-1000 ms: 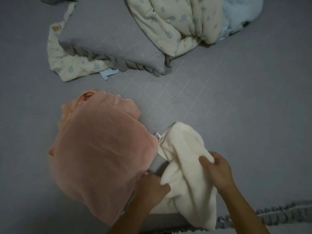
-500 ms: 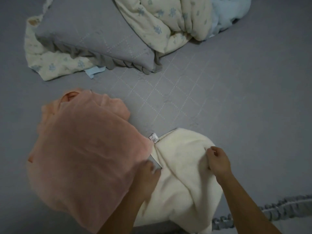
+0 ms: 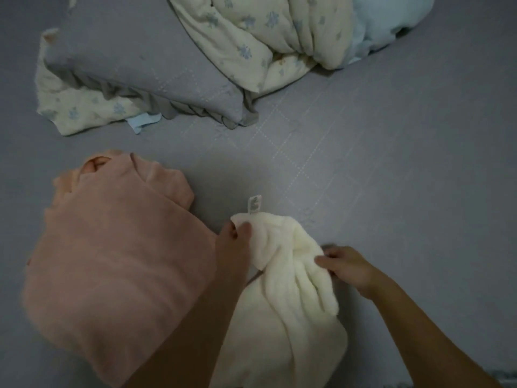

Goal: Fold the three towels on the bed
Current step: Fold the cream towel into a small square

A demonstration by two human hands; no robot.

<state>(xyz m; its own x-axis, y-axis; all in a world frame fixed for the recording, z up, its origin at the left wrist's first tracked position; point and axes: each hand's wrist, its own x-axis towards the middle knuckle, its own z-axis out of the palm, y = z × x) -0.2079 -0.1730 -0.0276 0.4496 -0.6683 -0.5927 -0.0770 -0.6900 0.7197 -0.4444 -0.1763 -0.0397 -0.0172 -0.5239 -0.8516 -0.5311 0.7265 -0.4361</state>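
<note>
Since a moment ago the white towel [image 3: 282,298] has been drawn clear of the pink towel [image 3: 117,264]: its labelled corner, which lay tucked at the pink edge, now stands lifted and apart, the tag [image 3: 255,205] pointing to the far side. The left hand [image 3: 235,242] has moved from pressing low on the cloth to that corner, and pinches it shut between thumb and fingers. The right hand [image 3: 344,266] has shifted little; it is closed on a gathered fold at the towel's right edge. The cloth between the two grips is bunched and twisted, not yet spread, so in my judgement folding proper has not begun and this is the step of finding corners and opening the first towel out. The pink towel lies in a loose heap to the left on the grey bed [image 3: 391,177], touching the left forearm. A third towel cannot be made out with certainty. A pillow [image 3: 145,65] and a rumpled quilt [image 3: 251,37] sit at the far side, well apart.
</note>
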